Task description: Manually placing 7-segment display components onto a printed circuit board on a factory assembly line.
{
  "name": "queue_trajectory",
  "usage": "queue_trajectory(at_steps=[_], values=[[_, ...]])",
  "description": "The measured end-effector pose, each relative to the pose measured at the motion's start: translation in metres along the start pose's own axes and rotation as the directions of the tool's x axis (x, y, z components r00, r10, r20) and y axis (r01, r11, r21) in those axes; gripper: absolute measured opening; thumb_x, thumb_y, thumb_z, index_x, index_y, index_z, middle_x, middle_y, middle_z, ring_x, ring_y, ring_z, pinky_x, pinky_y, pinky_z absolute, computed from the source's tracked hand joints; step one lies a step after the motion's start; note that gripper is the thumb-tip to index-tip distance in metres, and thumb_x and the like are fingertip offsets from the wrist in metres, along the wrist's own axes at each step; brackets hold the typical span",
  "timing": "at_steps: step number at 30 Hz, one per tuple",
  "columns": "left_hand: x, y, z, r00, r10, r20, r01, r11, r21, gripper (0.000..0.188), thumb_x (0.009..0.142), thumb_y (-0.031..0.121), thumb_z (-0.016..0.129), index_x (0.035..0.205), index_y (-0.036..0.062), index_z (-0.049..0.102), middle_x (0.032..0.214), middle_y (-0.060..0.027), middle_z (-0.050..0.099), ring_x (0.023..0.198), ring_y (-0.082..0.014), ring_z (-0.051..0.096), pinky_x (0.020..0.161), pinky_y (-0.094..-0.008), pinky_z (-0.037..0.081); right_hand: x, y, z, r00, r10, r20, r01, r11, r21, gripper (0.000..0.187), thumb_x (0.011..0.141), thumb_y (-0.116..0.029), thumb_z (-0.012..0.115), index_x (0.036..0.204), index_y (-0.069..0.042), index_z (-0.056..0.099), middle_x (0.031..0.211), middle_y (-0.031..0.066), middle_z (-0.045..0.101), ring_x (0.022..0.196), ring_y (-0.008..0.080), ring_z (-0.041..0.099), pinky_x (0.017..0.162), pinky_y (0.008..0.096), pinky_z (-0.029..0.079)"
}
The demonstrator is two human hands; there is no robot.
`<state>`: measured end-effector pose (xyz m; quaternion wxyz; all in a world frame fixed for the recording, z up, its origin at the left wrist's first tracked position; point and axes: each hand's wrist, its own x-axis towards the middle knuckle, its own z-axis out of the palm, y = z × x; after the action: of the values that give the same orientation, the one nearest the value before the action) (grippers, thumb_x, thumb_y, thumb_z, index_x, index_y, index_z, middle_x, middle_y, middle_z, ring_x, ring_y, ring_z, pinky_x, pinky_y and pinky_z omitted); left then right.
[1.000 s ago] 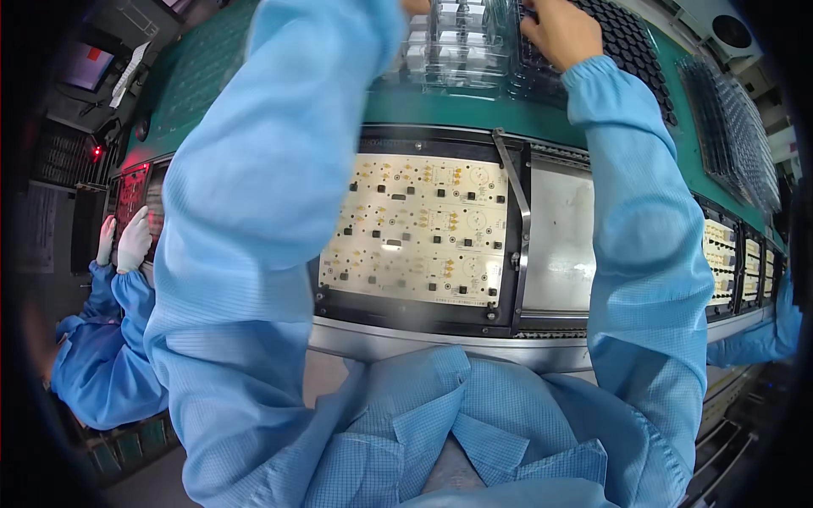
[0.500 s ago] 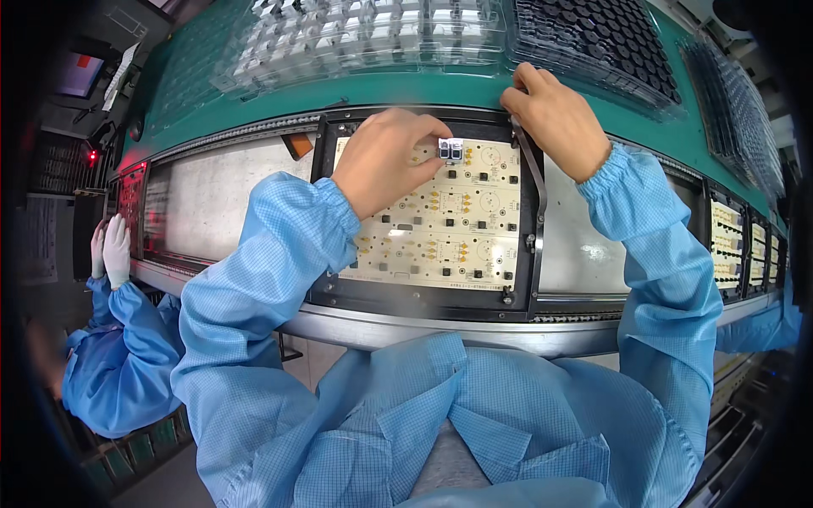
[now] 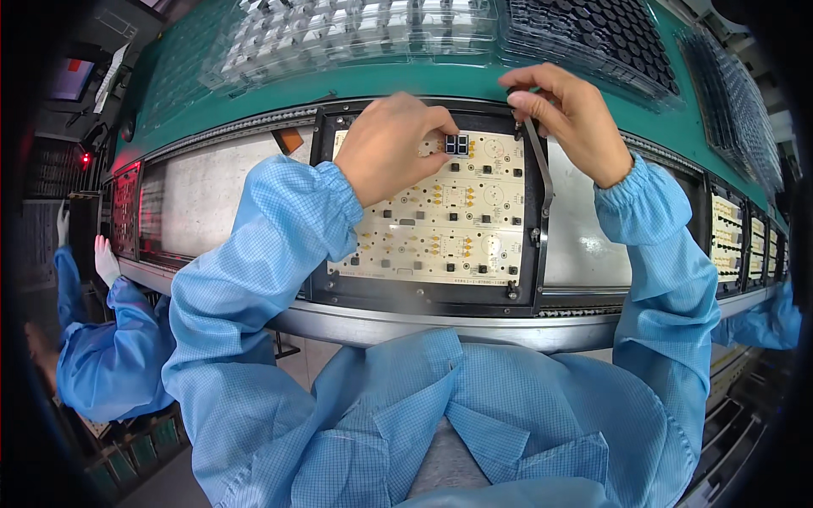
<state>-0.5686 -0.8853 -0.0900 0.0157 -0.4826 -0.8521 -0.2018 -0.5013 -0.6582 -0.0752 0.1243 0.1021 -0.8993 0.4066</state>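
A small two-digit segment display [image 3: 457,146] lies face up at the upper part of a cream circuit board [image 3: 406,222]. My left hand [image 3: 396,146] grips its left side between thumb and index finger. The board sits in a black carrier frame [image 3: 423,298], with small black buttons and yellow parts on it. Over the frame's upper right corner, the thumb and index finger of my right hand [image 3: 567,114] are closed around something dark, too hidden to name. Beneath those fingers a grey metal strip [image 3: 539,165] runs down the frame's right side.
Beyond the conveyor rail, a green surface [image 3: 373,85] bears clear trays [image 3: 356,38] of white parts and a tray of black round parts [image 3: 593,42]. Stacked trays [image 3: 737,110] stand farther right. A co-worker's gloved hand [image 3: 107,261] is at left; more boards [image 3: 728,237] stand right.
The display has gone from tilted in my left fingers to flat against the board. My right hand has shifted slightly right and down, its fingers turning. The co-worker's hands have moved apart.
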Motion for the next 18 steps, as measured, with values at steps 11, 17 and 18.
queue_trajectory(at_steps=[11, 17, 18], values=[[0.036, -0.007, -0.006, 0.989, 0.102, 0.108, -0.105, 0.994, 0.023, 0.005, 0.075, 0.014, 0.069, 0.077, 0.0099, 0.067, 0.077, -0.0053, 0.067, 0.079, -0.0242, 0.063, 0.069, -0.036, 0.049, -0.019, -0.002, 0.006, 0.991, 0.083, 0.105, -0.092, 0.992, 0.085, 0.023, 0.085, -0.003, 0.061, 0.107, -0.001, 0.062, 0.095, 0.0023, 0.056, 0.076, 0.0078, 0.052, 0.066, 0.0209, 0.044], [0.077, 0.018, -0.028, 0.715, -0.295, 0.634, 0.358, 0.933, 0.031, 0.014, 0.072, 0.017, 0.075, 0.078, 0.0074, 0.066, 0.079, -0.0078, 0.067, 0.075, -0.0234, 0.063, 0.068, -0.0352, 0.049, -0.029, -0.001, 0.006, 0.991, 0.055, 0.118, -0.054, 0.998, -0.01, 0.027, 0.082, -0.001, 0.063, 0.109, -0.003, 0.062, 0.097, 0.0058, 0.058, 0.079, 0.013, 0.054, 0.07, 0.0246, 0.045], [0.078, 0.017, -0.028, 0.716, -0.293, 0.634, 0.359, 0.933, 0.025, 0.014, 0.072, 0.017, 0.075, 0.078, 0.0074, 0.066, 0.079, -0.0078, 0.067, 0.075, -0.0234, 0.063, 0.068, -0.0352, 0.049, -0.032, -0.004, 0.008, 0.991, 0.079, 0.112, -0.08, 0.997, 0.005, 0.028, 0.081, -0.002, 0.064, 0.109, -0.003, 0.063, 0.095, 0.0059, 0.058, 0.08, 0.0127, 0.054, 0.07, 0.0249, 0.045]])
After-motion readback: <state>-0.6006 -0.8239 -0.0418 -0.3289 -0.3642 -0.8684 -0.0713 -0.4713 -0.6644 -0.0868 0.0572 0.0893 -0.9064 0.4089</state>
